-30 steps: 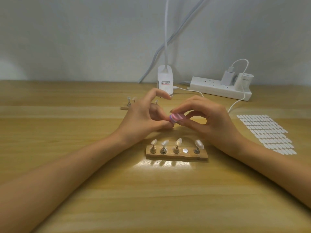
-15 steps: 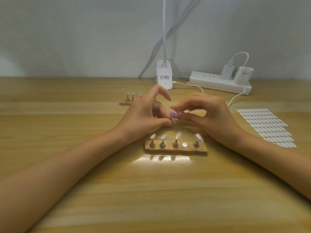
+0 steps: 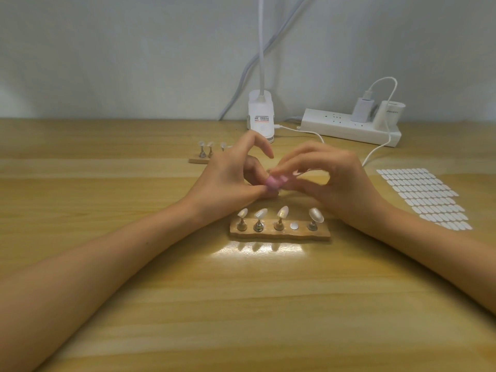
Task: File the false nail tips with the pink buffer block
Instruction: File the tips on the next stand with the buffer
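Observation:
My right hand (image 3: pixel 332 183) pinches the small pink buffer block (image 3: pixel 87 182) between thumb and fingertips, above the table's middle. My left hand (image 3: pixel 228 183) meets it from the left, thumb and fingers curled round a small nail tip that is almost wholly hidden behind the block. In front of both hands lies a wooden stand (image 3: pixel 279 232) with several false nail tips (image 3: pixel 316 214) on metal pegs and one bare peg spot (image 3: pixel 294 225). The block looks blurred.
A second wooden stand (image 3: pixel 197 160) with nail tips sits behind my left hand. A sheet of white adhesive tabs (image 3: pixel 426 197) lies at the right. A white lamp base (image 3: pixel 260 116), a power strip (image 3: pixel 349 127) and a charger cable (image 3: pixel 375 154) line the back edge.
The pink block has shifted slightly left and down against the tip in my left hand. Both hands stay close together in the same place.

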Demonstrator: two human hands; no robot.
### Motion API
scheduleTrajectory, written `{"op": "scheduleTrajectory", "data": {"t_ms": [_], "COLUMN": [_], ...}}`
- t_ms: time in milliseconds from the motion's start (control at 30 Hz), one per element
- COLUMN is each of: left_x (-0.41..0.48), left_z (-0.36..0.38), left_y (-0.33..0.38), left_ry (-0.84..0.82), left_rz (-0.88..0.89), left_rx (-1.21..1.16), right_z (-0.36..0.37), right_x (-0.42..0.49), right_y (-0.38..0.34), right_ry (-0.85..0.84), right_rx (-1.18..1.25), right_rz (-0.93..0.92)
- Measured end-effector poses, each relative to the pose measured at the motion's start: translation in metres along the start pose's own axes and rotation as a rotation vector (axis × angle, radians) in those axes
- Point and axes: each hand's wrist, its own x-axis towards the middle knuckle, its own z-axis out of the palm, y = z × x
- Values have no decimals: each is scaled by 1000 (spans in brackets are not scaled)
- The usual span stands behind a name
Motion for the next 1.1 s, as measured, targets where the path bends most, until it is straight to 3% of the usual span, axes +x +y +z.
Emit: {"op": "scheduleTrajectory", "data": {"t_ms": [167,267,567,667,767,867,967,1100], "left_x": [0,-1,0,1,2,2,2,2], "left_z": [0,0,0,-1,-1,-1,-1,-1], "left_y": [0,1,-2,-4,-4,-5,-5,-5], "left_ry": [-3,12,36,34,21,32,18,26], "left_rz": [-2,29,-1,-18,-17,-32,-30,-35], "left_rx": [7,38,0,-9,-8,-20,-15,-19], "right_z": [0,2,0,3,0,2,1,2], "right_x": [0,-1,0,0,1,0,0,-1], "right_y": [0,-1,-1,-3,-2,-2,0,0], "right_ry": [16,-16,15,-27,24,-12,32,-4], "right_rx": [18,-54,-13,-65,-29,-59,-27,-32], "right_rz": [35,-73,9,-78,24,-53,39,13]}}
